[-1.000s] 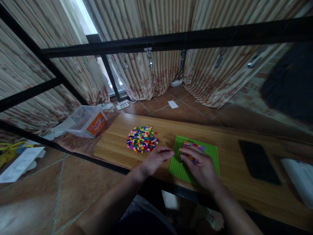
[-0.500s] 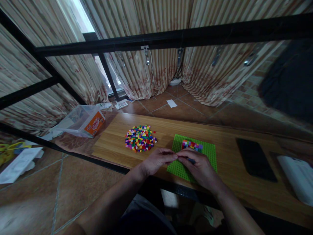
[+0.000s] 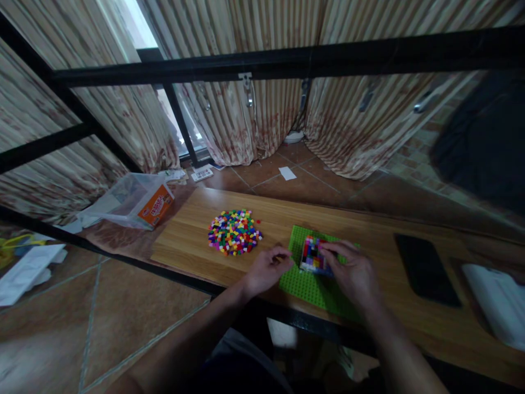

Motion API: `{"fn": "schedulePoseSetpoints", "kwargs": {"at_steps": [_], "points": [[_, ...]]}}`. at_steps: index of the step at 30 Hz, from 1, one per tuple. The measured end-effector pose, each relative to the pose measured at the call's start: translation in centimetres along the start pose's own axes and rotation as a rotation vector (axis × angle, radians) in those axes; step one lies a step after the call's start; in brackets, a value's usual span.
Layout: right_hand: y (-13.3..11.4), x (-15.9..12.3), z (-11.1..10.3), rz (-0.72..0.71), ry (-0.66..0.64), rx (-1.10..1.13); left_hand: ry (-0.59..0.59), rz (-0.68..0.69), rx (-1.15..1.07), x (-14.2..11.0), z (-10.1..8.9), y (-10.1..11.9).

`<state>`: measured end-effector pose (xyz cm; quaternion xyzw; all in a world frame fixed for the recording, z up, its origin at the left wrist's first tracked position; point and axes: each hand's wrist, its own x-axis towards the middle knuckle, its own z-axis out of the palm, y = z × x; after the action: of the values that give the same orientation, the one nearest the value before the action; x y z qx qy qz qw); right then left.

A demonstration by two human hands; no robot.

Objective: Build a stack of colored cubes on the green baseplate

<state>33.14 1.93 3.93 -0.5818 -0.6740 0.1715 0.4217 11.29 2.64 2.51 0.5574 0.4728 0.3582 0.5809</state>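
Observation:
A green studded baseplate [image 3: 305,287] lies on the wooden table, bearing a low block of multicoloured toy bricks [image 3: 314,254] with a dark gap near its middle. My right hand [image 3: 350,268] reaches over the block's right side. Its thumb and forefinger close together at the top of the block on a small toy brick, mostly hidden by the fingertips. At the baseplate's left edge hovers my left hand [image 3: 270,268], fingers curled with thumb and forefinger slightly apart; nothing shows between them. Left of it lies a pile of small coloured toy bricks [image 3: 233,232].
One loose red brick [image 3: 258,221] lies beside the pile. A black phone-like slab [image 3: 426,268] and a white object [image 3: 494,301] are on the table's right part. A clear plastic box [image 3: 139,200] with an orange label stands past the left end. A black metal bar [image 3: 279,64] crosses ahead.
My hands, fingertips together half a second ago, have separated. The right hand has moved right and up onto the brick block, uncovering more of it; the left hand stays near the baseplate's left edge.

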Motion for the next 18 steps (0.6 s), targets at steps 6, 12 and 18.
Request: {"fn": "schedulePoseSetpoints", "kwargs": {"at_steps": [6,12,18], "points": [[1.3,0.2,1.6,-0.061,0.116,-0.140,0.048,0.183,0.322,-0.3,0.2,-2.3],[1.2,0.5,2.8,-0.129,0.206,-0.239,0.037,0.269,0.429,-0.6,0.2,-3.1],[1.4,0.5,3.1,-0.089,0.193,-0.211,0.009,0.269,0.489,-0.8,0.4,-2.7]]}}
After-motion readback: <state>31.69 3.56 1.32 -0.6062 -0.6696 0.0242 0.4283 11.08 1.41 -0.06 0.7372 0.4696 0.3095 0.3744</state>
